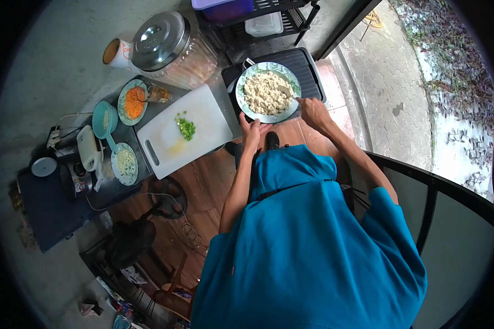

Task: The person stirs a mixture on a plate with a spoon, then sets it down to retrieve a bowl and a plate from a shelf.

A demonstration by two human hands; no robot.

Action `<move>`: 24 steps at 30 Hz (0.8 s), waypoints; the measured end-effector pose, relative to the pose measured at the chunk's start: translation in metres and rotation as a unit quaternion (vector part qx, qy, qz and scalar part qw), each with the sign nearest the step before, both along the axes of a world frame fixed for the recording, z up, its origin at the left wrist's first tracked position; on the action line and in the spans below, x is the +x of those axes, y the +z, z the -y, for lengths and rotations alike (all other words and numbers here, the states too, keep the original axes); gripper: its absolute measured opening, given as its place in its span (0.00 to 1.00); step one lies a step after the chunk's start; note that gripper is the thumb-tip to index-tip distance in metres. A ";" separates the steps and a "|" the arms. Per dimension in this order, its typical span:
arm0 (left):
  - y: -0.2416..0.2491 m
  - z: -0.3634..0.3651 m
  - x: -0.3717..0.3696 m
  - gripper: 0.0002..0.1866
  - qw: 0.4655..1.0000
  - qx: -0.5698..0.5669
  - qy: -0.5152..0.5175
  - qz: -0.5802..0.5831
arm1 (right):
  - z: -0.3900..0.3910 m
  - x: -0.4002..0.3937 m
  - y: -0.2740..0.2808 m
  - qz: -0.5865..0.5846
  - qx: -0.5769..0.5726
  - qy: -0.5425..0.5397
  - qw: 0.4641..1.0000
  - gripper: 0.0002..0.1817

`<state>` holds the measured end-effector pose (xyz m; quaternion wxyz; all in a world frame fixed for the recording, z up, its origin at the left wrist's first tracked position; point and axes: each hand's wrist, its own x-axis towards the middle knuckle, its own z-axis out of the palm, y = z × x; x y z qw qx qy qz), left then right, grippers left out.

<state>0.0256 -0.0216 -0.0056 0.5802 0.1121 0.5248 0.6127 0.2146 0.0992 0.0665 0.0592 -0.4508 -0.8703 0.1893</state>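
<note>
Left hand grips the near rim of our plate to steady it at the counter's right edge, while our right hand holds a spoon in the crumbled food.

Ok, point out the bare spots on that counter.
Most of the white cutting board is bare around the chopped greens. Left of it is crowded: carrot plate, teal bowl, another plate. The bowl of crumbled food fills the black tray.

Single overhead fisheye, facing straight down
</note>
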 end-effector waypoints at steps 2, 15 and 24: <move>-0.004 0.001 -0.004 0.34 1.000 0.005 -0.006 -0.012 | -0.009 -0.001 0.004 -0.002 0.010 0.009 1.000 0.10; 0.027 -0.018 -0.052 0.34 0.988 -0.037 -0.119 -0.095 | -0.083 0.002 -0.006 0.022 0.097 0.213 0.972 0.11; 0.016 -0.029 -0.064 0.30 0.973 -0.060 -0.133 -0.178 | -0.126 -0.030 -0.023 -0.077 0.096 0.228 0.966 0.14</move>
